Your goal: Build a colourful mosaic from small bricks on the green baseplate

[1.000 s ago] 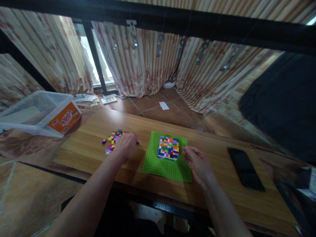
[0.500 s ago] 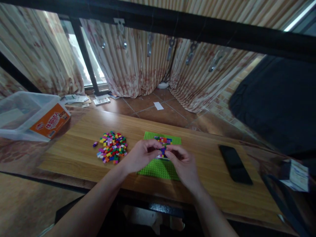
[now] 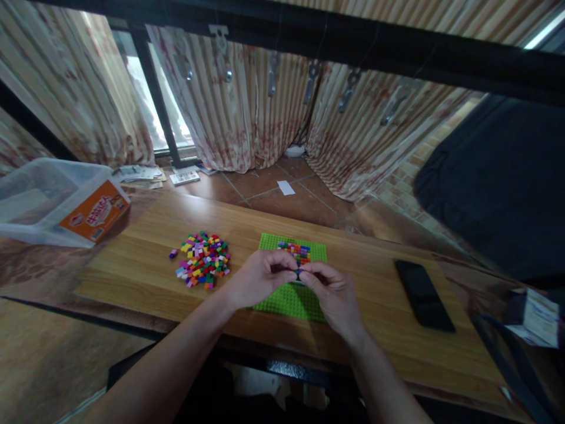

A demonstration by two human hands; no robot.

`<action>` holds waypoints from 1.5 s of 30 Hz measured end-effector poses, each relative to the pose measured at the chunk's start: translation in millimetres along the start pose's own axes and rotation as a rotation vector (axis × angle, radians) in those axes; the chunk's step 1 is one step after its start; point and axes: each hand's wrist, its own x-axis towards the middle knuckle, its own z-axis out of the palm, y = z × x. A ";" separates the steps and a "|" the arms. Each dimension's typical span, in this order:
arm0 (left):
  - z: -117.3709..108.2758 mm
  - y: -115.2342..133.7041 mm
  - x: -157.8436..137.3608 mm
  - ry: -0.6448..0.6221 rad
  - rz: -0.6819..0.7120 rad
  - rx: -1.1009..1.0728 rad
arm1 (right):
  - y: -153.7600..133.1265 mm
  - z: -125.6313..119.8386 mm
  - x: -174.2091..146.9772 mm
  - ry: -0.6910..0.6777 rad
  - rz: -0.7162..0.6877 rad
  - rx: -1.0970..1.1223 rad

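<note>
Over the green studded baseplate (image 3: 291, 303), my left hand (image 3: 265, 274) and my right hand (image 3: 331, 288) meet fingertip to fingertip. Both are closed in a pinch on a small dark blue toy brick (image 3: 299, 271), which the fingers partly cover. Just beyond the fingertips, rows of coloured bricks (image 3: 302, 252) in red, orange, purple and blue are set on the plate. A sliver of something white shows under the fingers, too hidden to name. Left of my left hand lies a loose heap of small multicoloured bricks (image 3: 203, 259).
A black phone (image 3: 424, 294) lies at the right of the wooden table (image 3: 145, 277). One purple brick (image 3: 173, 254) sits apart from the heap. Past the table's left end stands a clear plastic bin (image 3: 57, 206) with an orange label. A dark bar (image 3: 282, 29) crosses above.
The fingertips have come closer together around the dark blue brick, and the rows of bricks beyond them show more plainly. The whole view has shifted slightly.
</note>
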 end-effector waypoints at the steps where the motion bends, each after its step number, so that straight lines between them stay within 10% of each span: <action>1: 0.1 0.9 -0.2 -0.001 -0.003 -0.007 | 0.2 -0.4 0.3 -0.007 0.008 0.016; 15: -3.5 -0.8 -1.2 -0.003 -0.007 -0.017 | 5.0 -7.7 2.8 0.013 0.012 0.038; 30: -23.4 -8.4 -3.2 -0.301 -0.064 0.240 | 17.3 -11.1 1.9 -0.037 -0.277 -0.669; 45: -13.2 -2.2 -4.2 -0.371 -0.108 0.297 | 20.6 -11.6 3.4 0.021 -0.173 -0.600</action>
